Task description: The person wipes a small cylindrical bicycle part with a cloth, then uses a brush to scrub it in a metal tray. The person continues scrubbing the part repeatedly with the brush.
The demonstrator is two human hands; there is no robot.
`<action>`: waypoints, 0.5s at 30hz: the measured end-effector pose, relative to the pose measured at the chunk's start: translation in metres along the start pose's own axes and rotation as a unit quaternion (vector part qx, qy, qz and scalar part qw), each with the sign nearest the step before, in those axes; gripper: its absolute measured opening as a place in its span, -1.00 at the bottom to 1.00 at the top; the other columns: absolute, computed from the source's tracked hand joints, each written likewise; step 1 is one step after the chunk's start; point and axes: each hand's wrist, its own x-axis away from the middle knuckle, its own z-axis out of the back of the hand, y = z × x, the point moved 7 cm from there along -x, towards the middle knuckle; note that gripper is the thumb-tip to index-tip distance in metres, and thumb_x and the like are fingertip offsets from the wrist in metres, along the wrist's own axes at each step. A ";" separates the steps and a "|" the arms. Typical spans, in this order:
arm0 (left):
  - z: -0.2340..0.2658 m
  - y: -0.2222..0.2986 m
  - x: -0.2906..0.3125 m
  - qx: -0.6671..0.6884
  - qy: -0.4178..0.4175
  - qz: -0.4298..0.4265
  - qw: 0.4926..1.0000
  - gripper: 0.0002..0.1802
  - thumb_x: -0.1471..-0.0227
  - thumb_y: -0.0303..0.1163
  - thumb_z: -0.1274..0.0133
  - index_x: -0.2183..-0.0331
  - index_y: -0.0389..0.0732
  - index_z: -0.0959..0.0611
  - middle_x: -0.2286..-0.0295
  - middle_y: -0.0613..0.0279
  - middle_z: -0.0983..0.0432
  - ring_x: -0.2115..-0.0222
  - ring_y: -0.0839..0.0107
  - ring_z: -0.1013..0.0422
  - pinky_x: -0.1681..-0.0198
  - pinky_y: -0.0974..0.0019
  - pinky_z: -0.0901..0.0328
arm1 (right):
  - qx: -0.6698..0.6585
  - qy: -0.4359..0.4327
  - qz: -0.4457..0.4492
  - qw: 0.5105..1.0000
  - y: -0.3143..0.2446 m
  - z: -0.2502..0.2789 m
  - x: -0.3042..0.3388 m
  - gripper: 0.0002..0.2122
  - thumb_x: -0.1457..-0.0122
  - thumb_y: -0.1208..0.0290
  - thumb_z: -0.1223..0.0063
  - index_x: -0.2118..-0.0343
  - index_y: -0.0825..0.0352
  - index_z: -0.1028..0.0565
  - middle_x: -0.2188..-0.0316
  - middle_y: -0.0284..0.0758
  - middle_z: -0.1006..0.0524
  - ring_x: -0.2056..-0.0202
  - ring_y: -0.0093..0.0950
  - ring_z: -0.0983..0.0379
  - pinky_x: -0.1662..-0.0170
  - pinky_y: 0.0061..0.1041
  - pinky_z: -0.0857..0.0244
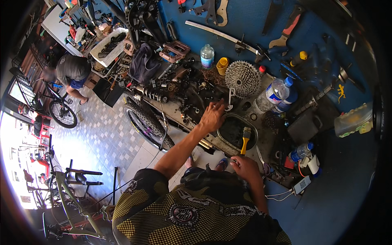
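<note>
My left hand (212,117) reaches over the cluttered bench, fingers apart and bent down among dark small metal parts. Just beyond its fingertips lies a silver wrench (231,99), and past that stands a large bicycle cassette (243,79). To the right of the hand sits an oval tray (256,138) with dark liquid in it. A brush with a yellow handle (245,146) rests in the tray, its handle over the near rim. My right hand (247,168) is closed at the bench's near edge, below the brush handle; what its fingers pinch is too small to name.
Plastic bottles (274,94) and a yellow cup (222,65) stand at the back. Pedals (174,51), a dark cloth (143,63) and a white basket (109,48) fill the left side. A bicycle wheel (143,122) leans by the bench. Another person (72,71) bends near a bicycle.
</note>
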 end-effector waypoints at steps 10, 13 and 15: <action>0.042 -0.007 0.117 0.036 0.050 0.098 0.993 -0.77 0.00 -0.29 -0.38 0.28 -0.17 -0.79 -0.09 0.06 -0.51 -0.18 -0.06 -0.29 -0.24 -0.09 -0.26 | 0.013 -0.033 0.091 0.995 -0.040 0.002 -0.030 -0.71 -0.27 0.18 -0.20 0.05 0.22 -0.63 0.29 -0.20 -0.69 0.22 -0.15 -0.64 0.18 -0.17 -0.49; 0.055 -0.013 0.131 0.003 0.055 0.129 0.990 -0.60 -0.03 -0.31 -0.36 0.04 -0.08 -0.77 -0.09 0.06 -0.52 -0.17 -0.07 -0.31 -0.26 -0.05 -0.27 | 0.019 -0.036 0.100 0.994 -0.048 0.002 -0.033 -0.70 -0.27 0.17 -0.20 0.04 0.22 -0.63 0.29 -0.21 -0.70 0.23 -0.15 -0.65 0.20 -0.19 -0.50; 0.062 -0.015 0.130 0.009 0.047 0.133 0.990 -0.62 -0.03 -0.32 -0.35 0.06 -0.10 -0.77 -0.09 0.05 -0.52 -0.18 -0.06 -0.31 -0.27 -0.05 -0.26 | 0.022 -0.031 0.110 0.993 -0.050 0.000 -0.034 -0.70 -0.27 0.16 -0.21 0.04 0.22 -0.63 0.30 -0.21 -0.70 0.24 -0.16 -0.65 0.21 -0.20 -0.50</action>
